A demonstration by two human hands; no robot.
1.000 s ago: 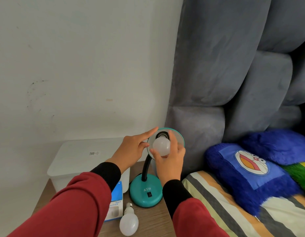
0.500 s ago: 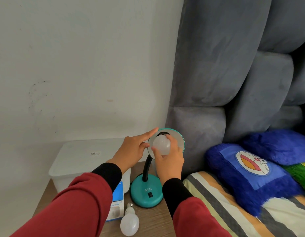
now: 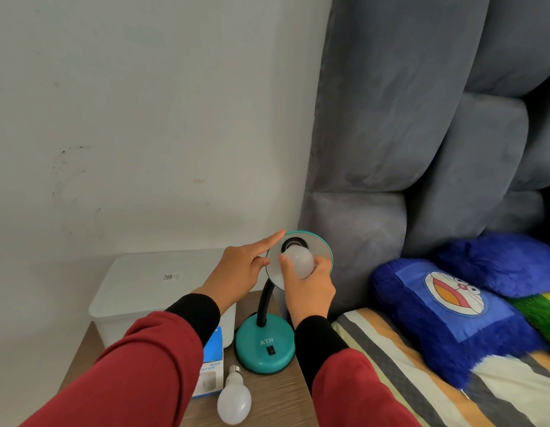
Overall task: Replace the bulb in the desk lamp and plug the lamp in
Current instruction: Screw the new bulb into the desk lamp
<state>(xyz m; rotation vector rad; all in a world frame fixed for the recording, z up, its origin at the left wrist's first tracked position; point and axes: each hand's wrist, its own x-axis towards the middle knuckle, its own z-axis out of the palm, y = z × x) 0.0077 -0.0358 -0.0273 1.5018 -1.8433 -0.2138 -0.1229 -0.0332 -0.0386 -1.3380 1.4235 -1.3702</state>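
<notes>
gripping the white bulb (image 3: 299,259) from below, the right hand (image 3: 309,288) is closing thumb and fingers around the glass, with the bulb's neck sitting at the dark socket (image 3: 291,241) inside the lamp shade (image 3: 321,252). whether the thread is seated in the socket cannot be told. the left hand (image 3: 240,271) is steadying the shade at its left rim, index finger stretched along the teal edge and thumb pressing the face, the other fingers curling loosely and holding nothing. the shade is tilting toward the camera on a black bendy neck (image 3: 264,303) rising from the round teal lamp base (image 3: 265,346), which is standing on the wooden nightstand (image 3: 277,405). just in front of the base a second white bulb (image 3: 234,399) is lying on its side, touching a blue-and-white box (image 3: 210,372). behind them a white plastic bin (image 3: 150,285) is sitting against the wall. a striped bedsheet (image 3: 421,396) and blue cushion (image 3: 452,312) are lying to the right.
</notes>
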